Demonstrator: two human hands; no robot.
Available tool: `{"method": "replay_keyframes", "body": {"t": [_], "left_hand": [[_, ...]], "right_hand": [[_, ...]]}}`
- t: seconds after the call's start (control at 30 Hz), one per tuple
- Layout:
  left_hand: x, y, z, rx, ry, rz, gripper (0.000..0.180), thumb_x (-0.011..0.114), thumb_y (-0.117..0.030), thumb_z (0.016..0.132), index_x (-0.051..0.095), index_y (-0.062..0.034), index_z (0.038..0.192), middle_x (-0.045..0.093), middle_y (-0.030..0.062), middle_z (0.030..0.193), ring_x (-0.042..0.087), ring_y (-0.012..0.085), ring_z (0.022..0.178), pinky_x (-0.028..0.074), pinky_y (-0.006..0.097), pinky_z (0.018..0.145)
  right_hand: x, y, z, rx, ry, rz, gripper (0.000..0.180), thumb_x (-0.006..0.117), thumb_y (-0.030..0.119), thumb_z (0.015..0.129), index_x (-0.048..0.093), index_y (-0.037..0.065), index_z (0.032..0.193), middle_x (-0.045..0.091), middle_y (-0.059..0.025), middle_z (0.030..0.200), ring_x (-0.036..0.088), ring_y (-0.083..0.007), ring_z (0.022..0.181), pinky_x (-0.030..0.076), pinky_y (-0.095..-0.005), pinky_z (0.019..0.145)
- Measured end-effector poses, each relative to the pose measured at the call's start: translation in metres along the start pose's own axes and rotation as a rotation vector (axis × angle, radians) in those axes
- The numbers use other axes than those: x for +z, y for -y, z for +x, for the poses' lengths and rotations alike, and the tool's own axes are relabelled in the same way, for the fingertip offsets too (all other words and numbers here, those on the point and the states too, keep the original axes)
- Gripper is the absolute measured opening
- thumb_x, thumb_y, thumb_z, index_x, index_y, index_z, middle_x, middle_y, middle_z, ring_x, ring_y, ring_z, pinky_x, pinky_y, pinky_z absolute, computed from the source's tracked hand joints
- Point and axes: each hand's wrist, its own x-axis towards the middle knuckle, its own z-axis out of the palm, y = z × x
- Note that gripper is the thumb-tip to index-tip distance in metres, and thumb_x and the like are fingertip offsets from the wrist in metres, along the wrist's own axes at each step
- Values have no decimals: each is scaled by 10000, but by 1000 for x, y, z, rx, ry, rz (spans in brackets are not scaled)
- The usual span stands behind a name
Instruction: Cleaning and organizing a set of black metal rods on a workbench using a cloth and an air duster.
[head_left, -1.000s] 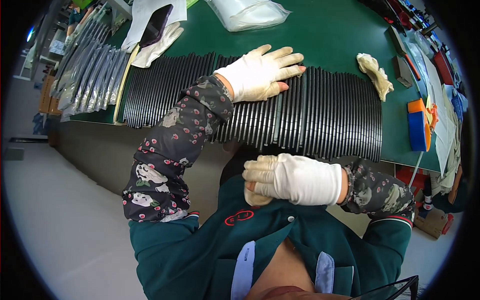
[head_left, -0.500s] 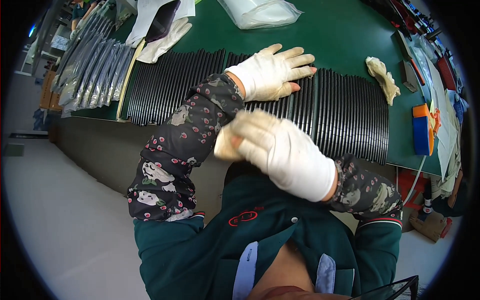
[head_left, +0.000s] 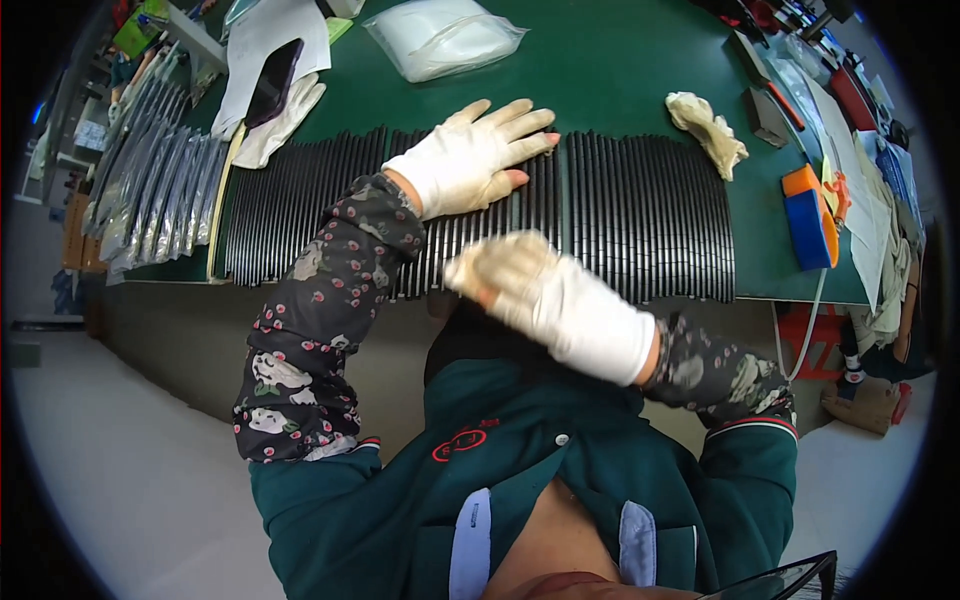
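A long row of thin black rods point(head_left: 650, 215) lies side by side in groups along the near edge of the green table. My left hand point(head_left: 470, 160), in a white glove with bare thumb and finger tips, rests flat across the middle rods, fingers spread. Over the near ends of these rods is my right hand point(head_left: 550, 300), also gloved. Its fingers are bent around a pale cloth point(head_left: 462, 272), slightly blurred by motion; the glove and cloth are close in colour. Part of the middle group is hidden beneath both hands.
Plastic-wrapped rods point(head_left: 165, 200) are stacked at the left. Behind the row lie a phone point(head_left: 273, 82), a spare white glove point(head_left: 285, 120) and a clear bag of white material point(head_left: 445, 40). On the right are a crumpled cloth point(head_left: 707, 132) and blue and orange tape rolls point(head_left: 808, 225).
The whole view has shifted, so the table appears farther left and lower. My right hand has moved farther in over the near ends of the rods. My left hand stays flat on the rods.
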Motion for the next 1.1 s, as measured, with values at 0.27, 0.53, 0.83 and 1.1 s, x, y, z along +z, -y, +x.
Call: {"method": "replay_keyframes", "body": {"t": [0.27, 0.53, 0.83, 1.1], "left_hand": [[-16, -7, 21, 45, -24, 5, 616, 568, -222, 850, 360, -133, 1422, 293, 118, 1508, 264, 320, 1401, 250, 525, 1118], [8, -24, 54, 53, 46, -57, 569, 541, -284, 901, 370, -137, 1423, 309, 99, 1503, 278, 303, 1397, 254, 503, 1126], [5, -18, 44, 50, 40, -56, 613, 604, -230, 859, 371, -125, 1416, 341, 96, 1481, 321, 279, 1373, 300, 495, 1099], [4, -16, 42, 56, 11, -32, 617, 598, -230, 865, 356, -134, 1424, 343, 92, 1482, 326, 279, 1372, 313, 491, 1092]], "right_hand": [[-71, -13, -41, 117, -254, 132, 592, 474, -194, 657, 566, 59, 1184, 602, -209, 1171, 627, -365, 1027, 532, -366, 865], [-30, 8, -60, 33, 61, 164, 321, 558, 40, 766, 544, -2, 1084, 560, -136, 1077, 560, -319, 1038, 439, -398, 939], [-13, -5, -24, -15, -149, -372, 243, 502, 84, 818, 566, -2, 1037, 585, -141, 1051, 570, -293, 1039, 435, -357, 943], [-39, 11, -16, 21, -292, -187, 285, 528, 69, 811, 584, 30, 1088, 604, -136, 1065, 605, -307, 960, 502, -365, 823]]}}
